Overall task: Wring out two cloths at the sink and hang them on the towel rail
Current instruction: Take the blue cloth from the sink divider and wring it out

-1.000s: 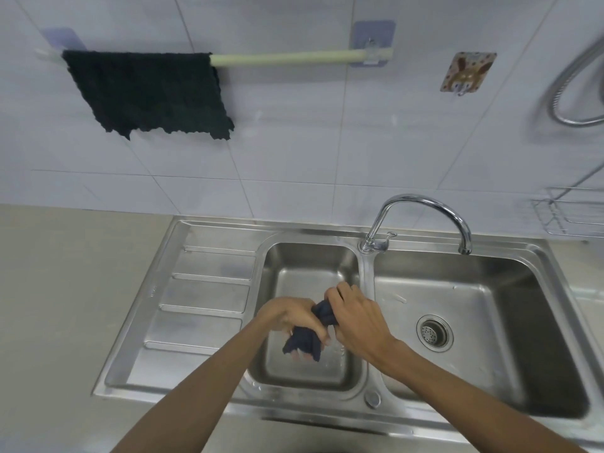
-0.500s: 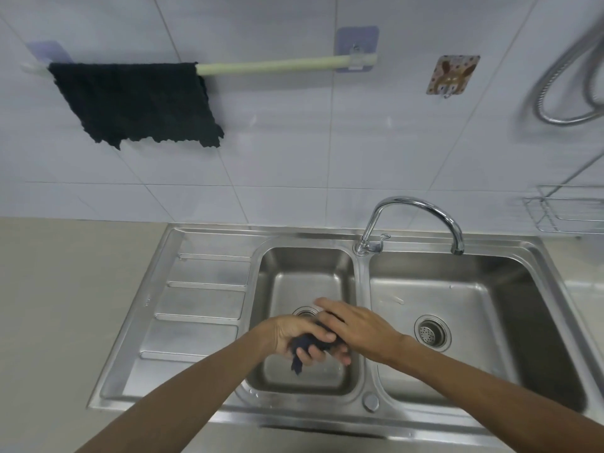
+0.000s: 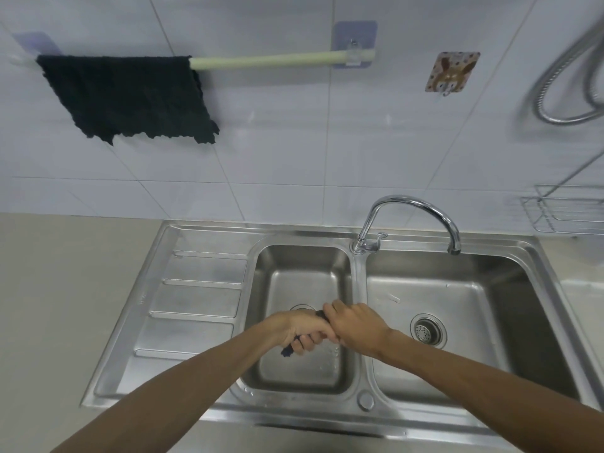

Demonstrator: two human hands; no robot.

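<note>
Over the small left basin of the steel sink [image 3: 300, 269], my left hand [image 3: 299, 330] and my right hand [image 3: 354, 326] press together, both closed on a dark blue cloth [image 3: 288, 351]. The cloth is squeezed almost out of sight; only a short tip pokes out below my left fingers and a sliver shows between the hands. A black cloth [image 3: 130, 96] hangs spread over the left end of the pale green towel rail [image 3: 277, 58] on the tiled wall.
A curved chrome tap [image 3: 415, 210] rises between the two basins, its spout over the large right basin [image 3: 457, 308]. A ribbed drainboard [image 3: 196, 299] lies left of the basins, beige counter beyond. A wire rack [image 3: 568, 210], a metal hose [image 3: 562, 76] and a rabbit hook [image 3: 452, 71] sit at right.
The cloth hung loosely below my hands a second ago. My hands have since closed tighter together on it, so much less of it shows. The view shifted slightly.
</note>
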